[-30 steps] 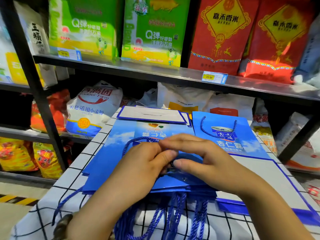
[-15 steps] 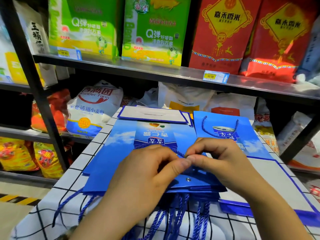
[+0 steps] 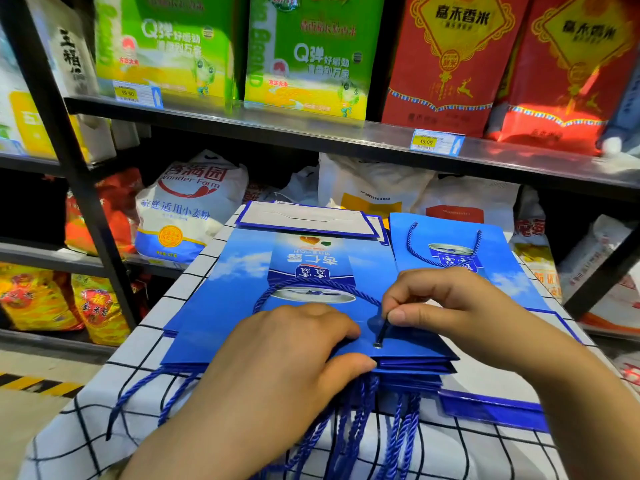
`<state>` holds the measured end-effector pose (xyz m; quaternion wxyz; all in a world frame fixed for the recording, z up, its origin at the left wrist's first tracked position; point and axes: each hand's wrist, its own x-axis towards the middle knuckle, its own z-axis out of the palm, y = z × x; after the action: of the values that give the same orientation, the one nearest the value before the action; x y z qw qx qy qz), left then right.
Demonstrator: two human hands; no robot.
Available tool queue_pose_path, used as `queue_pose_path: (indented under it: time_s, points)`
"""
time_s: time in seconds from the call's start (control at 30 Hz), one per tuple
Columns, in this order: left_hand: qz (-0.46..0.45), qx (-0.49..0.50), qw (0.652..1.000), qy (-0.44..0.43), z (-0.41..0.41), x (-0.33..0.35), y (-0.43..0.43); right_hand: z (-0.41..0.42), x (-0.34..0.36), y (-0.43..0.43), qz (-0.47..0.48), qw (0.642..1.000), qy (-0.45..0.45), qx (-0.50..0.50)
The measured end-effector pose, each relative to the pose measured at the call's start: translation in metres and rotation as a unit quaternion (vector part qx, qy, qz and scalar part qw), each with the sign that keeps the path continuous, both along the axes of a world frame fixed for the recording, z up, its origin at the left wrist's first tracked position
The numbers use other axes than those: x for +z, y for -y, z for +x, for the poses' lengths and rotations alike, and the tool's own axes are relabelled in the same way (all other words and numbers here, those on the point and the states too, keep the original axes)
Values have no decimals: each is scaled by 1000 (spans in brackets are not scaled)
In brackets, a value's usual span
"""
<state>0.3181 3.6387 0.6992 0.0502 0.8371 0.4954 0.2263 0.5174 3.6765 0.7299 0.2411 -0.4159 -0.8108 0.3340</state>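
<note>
Pulled apart since half a second ago: right hand (image 3: pixel 450 306) now pinching the stiff dark tip of the twisted blue rope cord (image 3: pixel 304 281) between thumb and curled forefinger, right at the small metal eyelet (image 3: pixel 378 345). Spread nearly flat (thumb at the near edge), left hand (image 3: pixel 287 368) pressing the glossy blue paper gift bag (image 3: pixel 221 306), topmost of a flat stack on white black-gridded cloth (image 3: pixel 86 438).
</note>
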Motion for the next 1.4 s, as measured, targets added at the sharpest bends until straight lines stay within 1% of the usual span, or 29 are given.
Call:
queue_pose_path:
  time_s: [0.1, 0.2, 0.27, 0.3, 0.37, 0.43, 0.5, 0.6, 0.67, 0.73, 0.8, 0.93, 1.07, 1.3, 1.37, 1.4]
  points:
    - [14, 5, 1000, 14, 2, 6, 4, -2, 0, -1, -10, 1000, 0, 9]
    - [26, 15, 999, 15, 3, 9, 4, -4, 0, -2, -8, 999, 33, 17]
    - [48, 4, 999, 8, 5, 7, 0, -6, 2, -1, 9, 998, 57, 21]
    - [67, 1, 998, 20, 5, 4, -1, -6, 3, 0, 23, 997, 68, 27]
    - [102, 16, 994, 29, 4, 0, -3, -7, 4, 5, 45, 994, 88, 43]
    - [118, 41, 992, 20, 4, 1, -4, -7, 6, 10, 20, 994, 95, 53]
    - [118, 74, 990, 16, 7, 6, -4, -8, 7, 11, 14, 991, 117, 60]
    - [77, 109, 989, 59, 9, 9, -2, -10, 3, 9, 47, 988, 145, 31]
    - [117, 98, 985, 78, 9, 9, 1, -10, 0, 8, 55, 989, 136, 7]
    - [171, 49, 982, 68, 10, 6, 3, -8, -2, 7, 61, 989, 132, 6]
    - [194, 9, 979, 64, 11, -1, 1, -7, -3, 6, 60, 989, 132, 10]
    - [230, -9, 970, 73, 19, -11, -5, -10, -4, 7, 53, 993, 102, 18]
    - [283, -29, 954, 95, 21, -16, -8, -8, -7, 8, 16, 999, 47, 2]
    - [322, -45, 940, 100, 21, -26, -8, -7, -13, 12, 15, 1000, 16, -6]
    - [319, -53, 939, 115, 19, -28, -6, -7, -14, 13, 16, 1000, 26, -5]
    - [313, -59, 938, 136, 18, -28, -4, -6, -15, 12, 18, 999, 31, -8]
